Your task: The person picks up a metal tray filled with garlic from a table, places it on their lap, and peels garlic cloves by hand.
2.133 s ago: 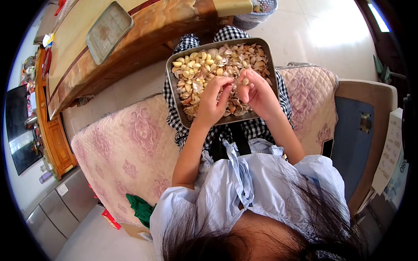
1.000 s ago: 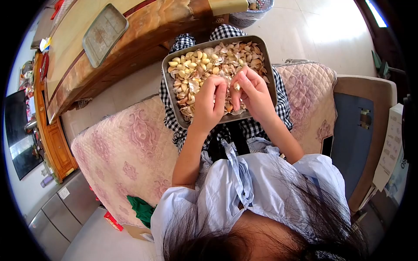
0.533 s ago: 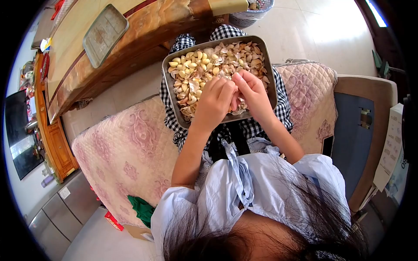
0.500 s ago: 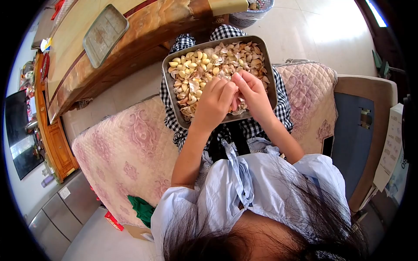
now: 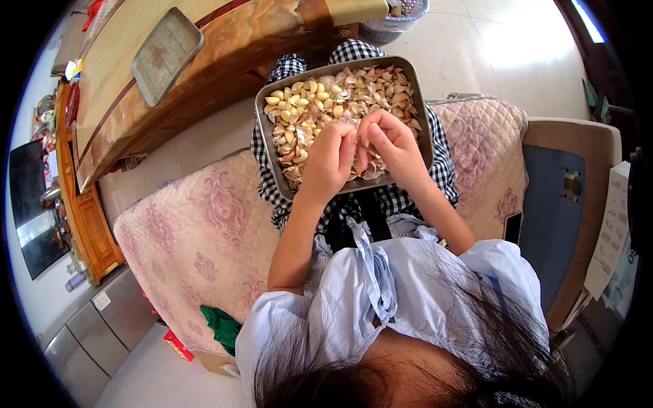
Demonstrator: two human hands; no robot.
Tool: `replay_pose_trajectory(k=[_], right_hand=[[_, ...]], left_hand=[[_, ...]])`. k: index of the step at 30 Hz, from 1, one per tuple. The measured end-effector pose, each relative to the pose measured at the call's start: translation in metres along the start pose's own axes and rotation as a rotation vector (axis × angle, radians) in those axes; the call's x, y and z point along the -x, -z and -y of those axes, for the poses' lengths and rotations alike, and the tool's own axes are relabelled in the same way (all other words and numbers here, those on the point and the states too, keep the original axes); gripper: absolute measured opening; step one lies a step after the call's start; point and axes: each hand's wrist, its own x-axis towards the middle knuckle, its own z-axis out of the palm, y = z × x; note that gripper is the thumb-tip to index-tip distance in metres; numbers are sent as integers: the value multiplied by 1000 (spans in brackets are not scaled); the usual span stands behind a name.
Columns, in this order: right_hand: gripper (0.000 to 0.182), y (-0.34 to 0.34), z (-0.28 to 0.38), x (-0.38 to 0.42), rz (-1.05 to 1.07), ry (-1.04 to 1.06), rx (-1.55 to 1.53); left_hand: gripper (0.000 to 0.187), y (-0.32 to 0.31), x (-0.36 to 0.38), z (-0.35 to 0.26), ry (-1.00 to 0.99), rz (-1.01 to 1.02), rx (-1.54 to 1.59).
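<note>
A rectangular metal tray [image 5: 275, 178] rests across my lap, full of garlic. Pale peeled garlic cloves [image 5: 294, 99] gather at its far left, while unpeeled cloves and papery skins [image 5: 388, 88] cover the rest. Above the near middle of the tray, my left hand [image 5: 328, 160] is closed, its thumb up against the curled fingers; what it holds is hidden. My right hand [image 5: 394, 148] faces it very close by, thumb and fingers pinched on a small pale piece that looks like a garlic clove, mostly covered by the fingers.
Ahead to the left stands a wooden table [image 5: 252, 37] bearing a grey tray [image 5: 166, 56]. Beyond my knees is a bin [image 5: 394, 26] on the tiled floor. I sit on a quilted pink cover [image 5: 197, 211]; a phone [image 5: 512, 227] lies at its right and a green cloth [image 5: 221, 328] at its left.
My fingertips have drawn slightly apart. The left hand has turned so its thumb shows on top, and the right fingers have curled over. The lap tray is practically still.
</note>
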Motion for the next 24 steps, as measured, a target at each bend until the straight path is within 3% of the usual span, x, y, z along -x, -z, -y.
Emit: replay_pose_trajectory(k=[4,7,16,19,24], right_hand=[[19,4,-2,-2,23,-1,-90],[18,5,0,-2,40,-28,-197],[15,15,-8,0,108,-31,-143],[16,13,-5,2,116,-67,-108],[18,11,2,3,124,-80,-83]], left_hand=[[4,-2,4,6,148,29,235],[10,-6,0,-2,66,-59,410],[11,-5,-5,2,-132,-23,125],[9,-4,-2,-4,5,-41,143],[6,-5,-3,-5,-12,-76,129]])
